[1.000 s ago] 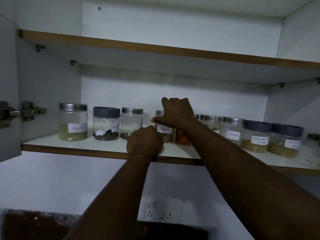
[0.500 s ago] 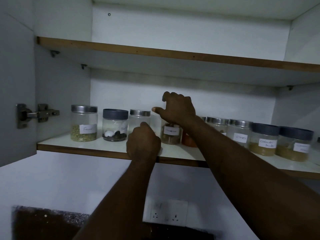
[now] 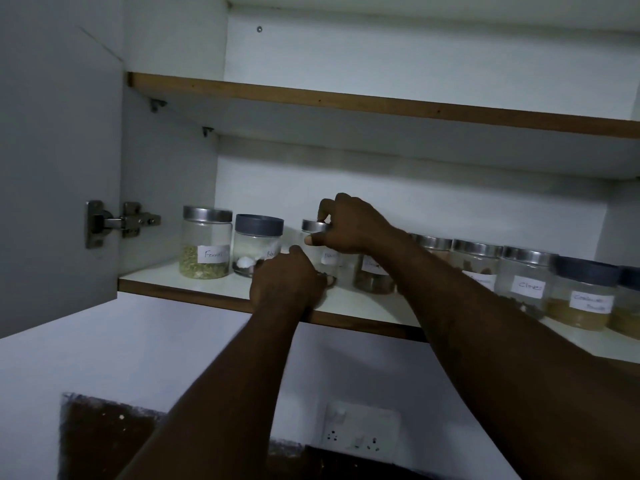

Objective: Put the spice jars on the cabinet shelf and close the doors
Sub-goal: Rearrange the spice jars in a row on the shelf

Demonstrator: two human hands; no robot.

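Note:
A row of labelled spice jars stands on the lower cabinet shelf [image 3: 207, 289]. From the left come a fennel jar [image 3: 206, 247], a dark-lidded jar [image 3: 258, 244] and a clear silver-lidded jar [image 3: 322, 254]. My right hand [image 3: 349, 225] grips that clear jar's lid from above with thumb and fingers. Lower down, my left hand [image 3: 287, 282] curls round the same jar's base at the shelf's front edge. Right of my hands stand a brown-filled jar [image 3: 372, 275], a cloves jar [image 3: 526, 282] and a coriander powder jar [image 3: 581, 299]; my right arm hides parts of others.
The left cabinet door [image 3: 59, 168] hangs open on its hinge [image 3: 117, 223]. A bare upper shelf [image 3: 346, 102] runs above the jars. Below the cabinet, a wall socket plate [image 3: 360, 431] sits above a dark counter.
My right hand has left the brown-filled jar and moved left onto the clear jar's lid. My left hand stays at that jar's base. The view has swung left.

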